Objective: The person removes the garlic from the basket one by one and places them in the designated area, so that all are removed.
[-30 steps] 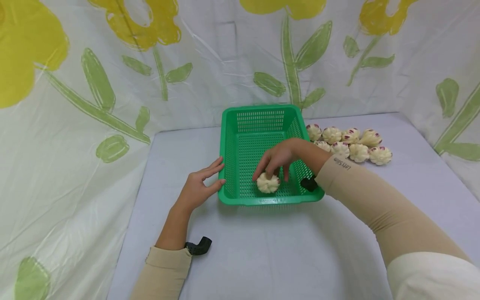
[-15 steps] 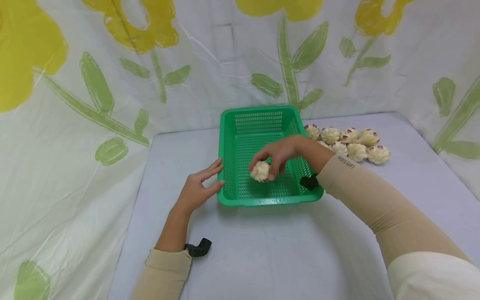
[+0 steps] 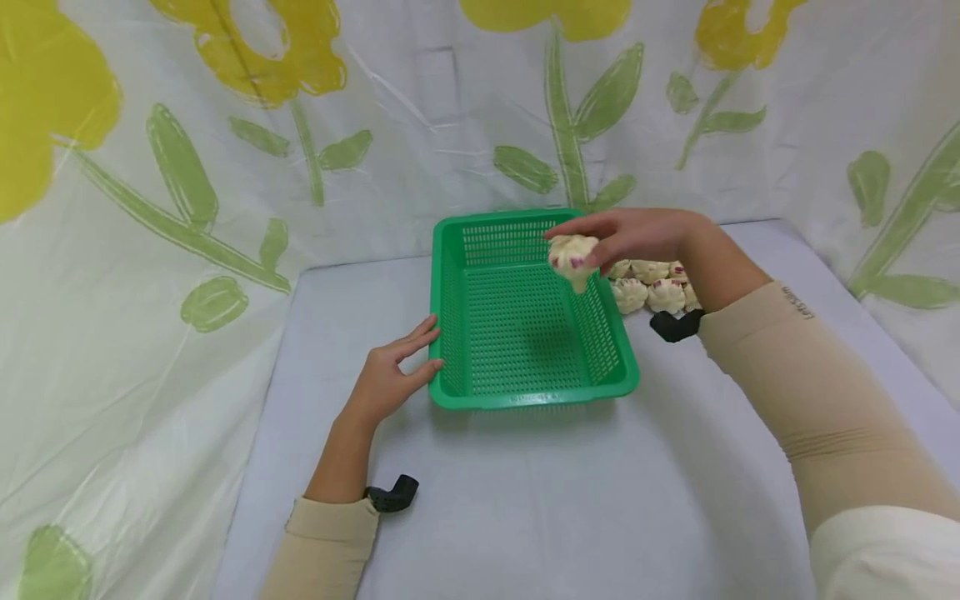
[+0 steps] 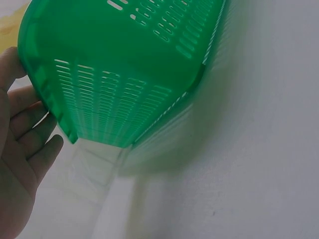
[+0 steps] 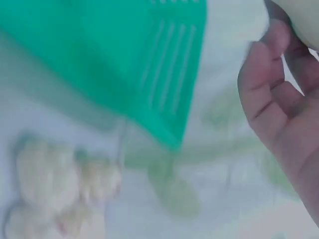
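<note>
My right hand [image 3: 648, 235] pinches a cream garlic bulb [image 3: 572, 252] with purple patches, its stem pointing down. Hand and bulb are up over the right back part of the green plastic basket [image 3: 536, 399]. Only an edge of the held bulb [image 5: 304, 20] comes into the right wrist view. On the basket's left rim rests my left hand [image 3: 387, 379], its fingers extended. The left wrist view shows those fingers [image 4: 30, 119] lying loosely along the rim. Inside the basket, bare mesh floor shows.
More garlic bulbs [image 3: 630, 295] lie on the table [image 3: 480, 500] just right of the basket, partly hidden by the right arm. A white curtain [image 3: 397, 167] with printed yellow flowers hangs behind the table and at its sides.
My right hand has lifted the garlic bulb from inside the basket, up and toward the back right. The left hand stays on the rim, and the basket has hardly moved.
</note>
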The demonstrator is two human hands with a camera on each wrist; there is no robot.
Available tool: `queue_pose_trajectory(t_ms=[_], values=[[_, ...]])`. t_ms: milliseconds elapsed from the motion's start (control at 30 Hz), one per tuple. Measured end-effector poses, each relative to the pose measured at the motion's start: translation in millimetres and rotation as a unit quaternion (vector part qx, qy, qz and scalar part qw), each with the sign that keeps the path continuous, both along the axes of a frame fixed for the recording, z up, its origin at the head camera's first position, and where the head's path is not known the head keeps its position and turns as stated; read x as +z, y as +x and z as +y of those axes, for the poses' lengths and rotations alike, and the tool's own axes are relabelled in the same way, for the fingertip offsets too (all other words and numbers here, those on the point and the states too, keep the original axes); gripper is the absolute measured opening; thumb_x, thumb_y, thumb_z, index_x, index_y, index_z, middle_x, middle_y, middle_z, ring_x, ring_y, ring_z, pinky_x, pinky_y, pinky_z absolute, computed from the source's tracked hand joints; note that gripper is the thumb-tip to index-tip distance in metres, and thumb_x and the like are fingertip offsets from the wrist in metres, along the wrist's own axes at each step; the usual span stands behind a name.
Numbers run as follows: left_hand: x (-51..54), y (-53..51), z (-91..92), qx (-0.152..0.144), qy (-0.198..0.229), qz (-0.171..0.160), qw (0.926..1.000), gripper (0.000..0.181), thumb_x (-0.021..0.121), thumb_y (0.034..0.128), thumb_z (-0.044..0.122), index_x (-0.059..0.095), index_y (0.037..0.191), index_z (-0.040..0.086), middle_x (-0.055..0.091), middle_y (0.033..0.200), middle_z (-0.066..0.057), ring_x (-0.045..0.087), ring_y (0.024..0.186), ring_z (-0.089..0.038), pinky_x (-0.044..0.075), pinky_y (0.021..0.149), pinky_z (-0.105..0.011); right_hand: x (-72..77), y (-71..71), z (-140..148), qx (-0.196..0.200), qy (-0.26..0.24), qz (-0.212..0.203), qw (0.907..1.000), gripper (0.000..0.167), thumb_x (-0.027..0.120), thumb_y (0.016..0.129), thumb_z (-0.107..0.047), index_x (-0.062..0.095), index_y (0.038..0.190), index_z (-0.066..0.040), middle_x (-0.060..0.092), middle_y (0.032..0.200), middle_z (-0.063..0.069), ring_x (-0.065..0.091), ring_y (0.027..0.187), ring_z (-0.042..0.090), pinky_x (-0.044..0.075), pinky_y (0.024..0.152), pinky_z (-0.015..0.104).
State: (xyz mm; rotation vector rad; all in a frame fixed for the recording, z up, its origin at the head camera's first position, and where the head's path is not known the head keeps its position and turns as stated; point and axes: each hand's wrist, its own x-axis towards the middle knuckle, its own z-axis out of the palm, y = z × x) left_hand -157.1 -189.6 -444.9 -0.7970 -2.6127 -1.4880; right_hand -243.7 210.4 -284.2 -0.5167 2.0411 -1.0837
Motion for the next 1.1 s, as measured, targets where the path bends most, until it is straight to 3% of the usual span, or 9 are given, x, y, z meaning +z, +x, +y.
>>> queue_pose_trajectory(t_ms=[133, 267, 433, 567, 700, 767, 900, 1000, 1100], values=[[0.2, -1.7, -2.8, -0.002, 0.000, 0.003, 1.0000, 0.050, 0.073, 0.0905, 0.021, 0.058, 0.138, 0.011, 0.047, 0.150, 0.007, 0.047, 0.137, -0.016, 0.042, 0.110, -0.038, 11.1, 7.2, 51.6, -0.058, -0.027, 0.048, 0.9968, 0.060, 0.054, 0.098, -0.014, 0.034, 0.154, -0.021, 0.039, 0.147, 0.005, 0.044, 0.128, 0.015, 0.047, 0.101, 0.030], [0.9, -2.4, -4.9, 0.001, -0.004, 0.007, 1.0000, 0.050, 0.073, 0.0909, 0.023, 0.058, 0.138, 0.013, 0.047, 0.150, 0.008, 0.047, 0.136, -0.015, 0.042, 0.110, -0.038, 12.5, 12.5, 104.5, -0.114, -0.095, 0.058, 0.9872, 0.057, 0.044, 0.100, 0.000, 0.033, 0.153, -0.018, 0.042, 0.141, 0.006, 0.053, 0.120, 0.014, 0.053, 0.097, 0.031], [1.5, -2.7, -5.4, 0.004, -0.003, 0.010, 0.9999, 0.051, 0.074, 0.0894, 0.019, 0.059, 0.137, 0.010, 0.048, 0.150, 0.004, 0.048, 0.136, -0.019, 0.043, 0.109, -0.039, 2.4, 14.4, 164.9, -0.187, -0.139, 0.057, 0.9707, 0.058, 0.040, 0.100, 0.005, 0.032, 0.153, -0.018, 0.043, 0.139, 0.000, 0.057, 0.113, 0.009, 0.056, 0.091, 0.030], [1.1, -2.2, -6.5, 0.008, -0.001, 0.010, 0.9999, 0.052, 0.075, 0.0880, 0.015, 0.059, 0.137, 0.008, 0.048, 0.150, 0.000, 0.049, 0.136, -0.022, 0.043, 0.109, -0.041, -14.7, 16.9, 199.1, -0.269, -0.113, 0.047, 0.9554, 0.062, 0.045, 0.102, -0.001, 0.026, 0.155, -0.026, 0.030, 0.148, -0.005, 0.052, 0.113, 0.004, 0.058, 0.086, 0.027], [0.9, -1.3, -6.4, 0.009, -0.005, 0.017, 0.9998, 0.051, 0.074, 0.0896, 0.018, 0.058, 0.138, 0.010, 0.047, 0.150, 0.003, 0.049, 0.136, -0.020, 0.043, 0.109, -0.040, -41.1, 24.1, 222.7, -0.359, -0.071, 0.042, 0.9298, 0.069, 0.054, 0.100, -0.007, 0.022, 0.156, -0.033, 0.030, 0.143, -0.008, 0.053, 0.104, 0.001, 0.057, 0.081, 0.021], [0.3, -0.9, -5.8, 0.008, -0.008, 0.018, 0.9998, 0.051, 0.073, 0.0906, 0.021, 0.058, 0.138, 0.011, 0.047, 0.150, 0.005, 0.048, 0.136, -0.019, 0.043, 0.109, -0.039, -56.7, 29.6, 232.7, -0.410, -0.066, 0.038, 0.9091, 0.071, 0.059, 0.098, -0.010, 0.024, 0.156, -0.033, 0.043, 0.131, -0.009, 0.056, 0.096, 0.000, 0.057, 0.077, 0.019], [-1.1, -0.1, -4.9, 0.007, -0.013, 0.018, 0.9997, 0.051, 0.072, 0.0913, 0.023, 0.057, 0.139, 0.012, 0.046, 0.150, 0.007, 0.048, 0.136, -0.018, 0.043, 0.109, -0.039, -89.6, 43.3, 246.4, -0.494, 0.000, 0.063, 0.8672, 0.071, 0.073, 0.090, -0.028, 0.032, 0.148, -0.034, 0.054, 0.100, -0.018, 0.058, 0.086, -0.002, 0.055, 0.073, 0.016], [-1.9, 0.6, -4.4, 0.007, -0.013, 0.022, 0.9996, 0.051, 0.073, 0.0909, 0.023, 0.058, 0.138, 0.012, 0.046, 0.150, 0.007, 0.049, 0.135, -0.019, 0.044, 0.109, -0.040, -112.3, 51.6, 250.9, -0.533, 0.060, 0.064, 0.8419, 0.079, 0.078, 0.081, -0.046, 0.031, 0.144, -0.032, 0.052, 0.101, -0.018, 0.055, 0.088, -0.001, 0.053, 0.085, 0.024], [-2.0, 1.2, -3.7, 0.008, -0.014, 0.025, 0.9996, 0.051, 0.073, 0.0907, 0.023, 0.058, 0.138, 0.012, 0.046, 0.150, 0.007, 0.049, 0.135, -0.019, 0.044, 0.108, -0.040, -130.6, 55.9, 253.6, -0.557, 0.081, 0.043, 0.8254, 0.095, 0.079, 0.074, -0.057, 0.026, 0.146, -0.025, 0.048, 0.111, -0.010, 0.051, 0.099, 0.006, 0.050, 0.097, 0.035]])
